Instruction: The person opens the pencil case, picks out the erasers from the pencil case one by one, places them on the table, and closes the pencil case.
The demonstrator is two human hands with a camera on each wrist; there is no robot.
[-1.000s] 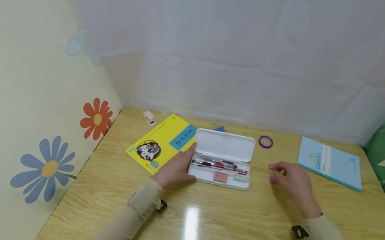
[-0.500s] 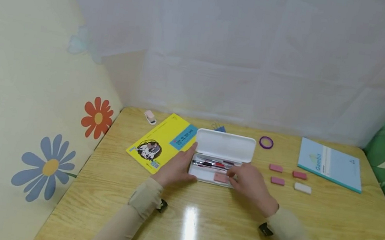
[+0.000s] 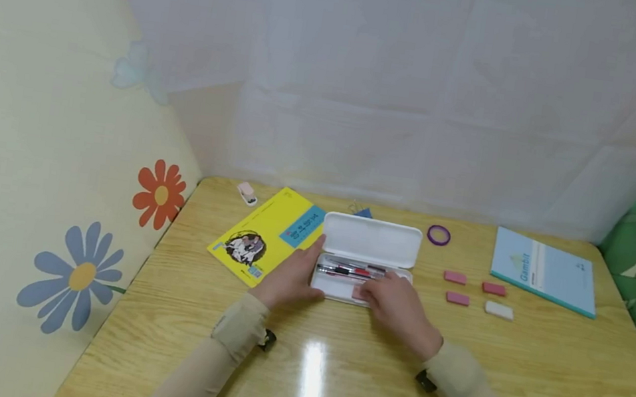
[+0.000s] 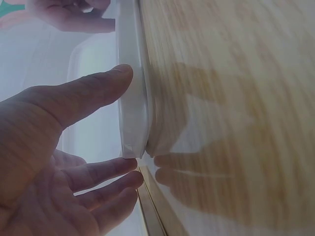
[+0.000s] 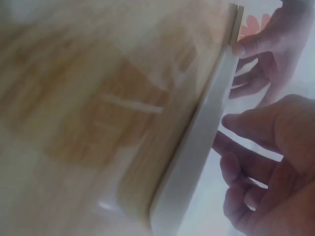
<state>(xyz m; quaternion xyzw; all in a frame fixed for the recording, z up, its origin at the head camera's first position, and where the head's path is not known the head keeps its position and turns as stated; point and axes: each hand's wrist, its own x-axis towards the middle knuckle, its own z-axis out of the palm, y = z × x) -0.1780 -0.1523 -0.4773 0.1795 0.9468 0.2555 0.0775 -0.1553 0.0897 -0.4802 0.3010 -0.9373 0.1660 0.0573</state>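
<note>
The white pencil case (image 3: 370, 240) lies with its lid up, several pens (image 3: 345, 270) in its rear part. A pink eraser (image 3: 356, 291) in the front part is partly covered by my right hand (image 3: 400, 308), whose fingertips are right at it. In the right wrist view the right thumb stands apart from the index finger (image 5: 246, 157), which passes behind the case's front wall; whether it holds the eraser, I cannot tell. My left hand (image 3: 290, 280) steadies the left end, its thumb (image 4: 106, 88) along the front wall and its other fingers, fairly straight, around the corner.
Right of the case lie pink erasers (image 3: 455, 277), a red eraser (image 3: 494, 289) and a white eraser (image 3: 499, 310). Behind are a purple ring (image 3: 438, 235) and a blue binder clip (image 3: 363, 212). A blue notebook (image 3: 546, 271), yellow booklet (image 3: 265, 235) and small stapler (image 3: 247, 193) flank them.
My right hand has moved left from the pink erasers on the table to the case, then farther left inside it onto the pink eraser. My left hand has stayed put.
</note>
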